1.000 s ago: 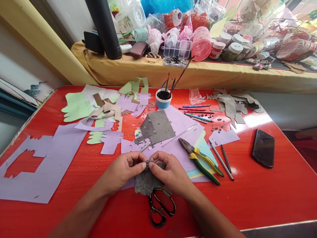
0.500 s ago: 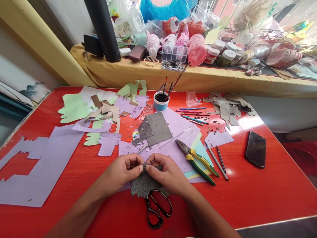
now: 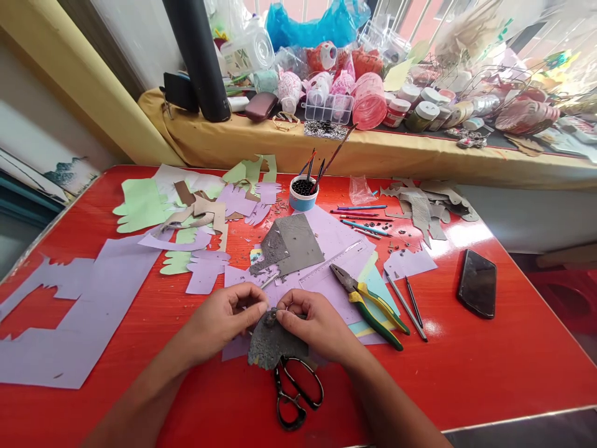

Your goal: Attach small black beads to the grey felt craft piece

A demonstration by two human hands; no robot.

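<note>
My right hand (image 3: pixel 310 320) pinches the top edge of a dark grey, rough-surfaced cut-out (image 3: pixel 275 345) with a scalloped lower edge. A small round metallic bit sits near the top of that piece, by the right thumb. Just left of it, my left hand (image 3: pixel 240 314) has its thumb and forefinger pressed together at the cut-out's upper edge; whatever lies between them is too small to make out. Black-handled scissors (image 3: pixel 298 395) lie under the cut-out, blades hidden. Pliers with green and yellow handles (image 3: pixel 370 308) rest right of my hands.
Grey sheet pieces (image 3: pixel 298 242) and a clear ruler (image 3: pixel 333 264) lie on purple paper. Behind stands a tub of black beads (image 3: pixel 303 198). Paper scraps (image 3: pixel 205 270) cover the left; pens (image 3: pixel 366 225) and a phone (image 3: pixel 478 283) lie right. A crowded ledge (image 3: pixel 252 134) runs behind.
My left fingertips have drawn slightly left and up, away from the small metallic bit, which shows more now. My right hand keeps its pinch on the cut-out. The view has shifted slightly.
</note>
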